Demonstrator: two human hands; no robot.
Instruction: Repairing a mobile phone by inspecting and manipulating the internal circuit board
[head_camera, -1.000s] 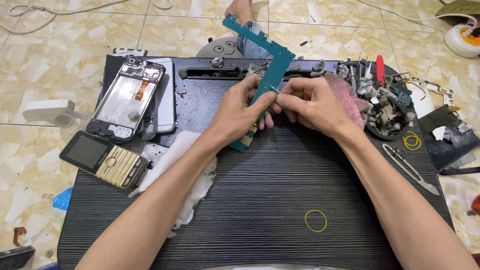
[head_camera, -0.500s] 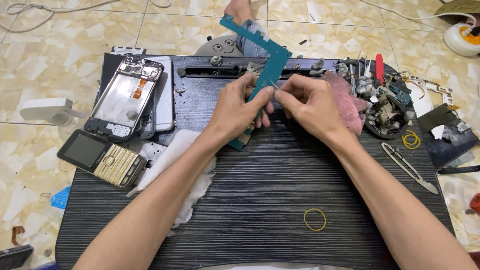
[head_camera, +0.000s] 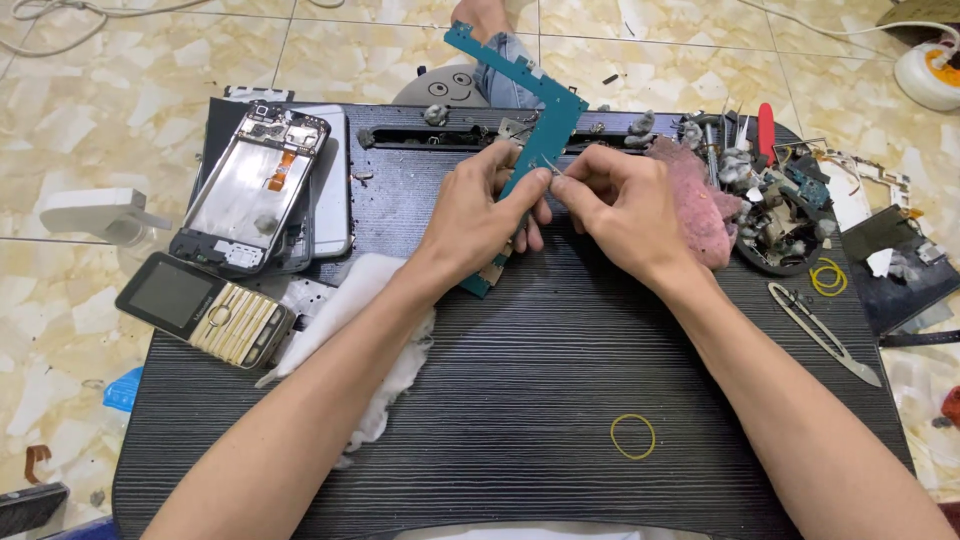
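Circuit board (head_camera: 545, 120), hands unmoved, still gripping

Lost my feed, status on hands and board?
Left hand grips teal circuit board. Right hand pinches small metal tool at it. Pink cloth beside, nothing blocking.

Around the yellow rubber band (head_camera: 633, 436) we find the black table (head_camera: 560, 360) bare and passable; left of it lies white cotton (head_camera: 385, 330); up right (near the edge) tweezers (head_camera: 822, 332), pink cloth (head_camera: 700, 205) and cluttered parts dish (head_camera: 775, 215) crowd our way.
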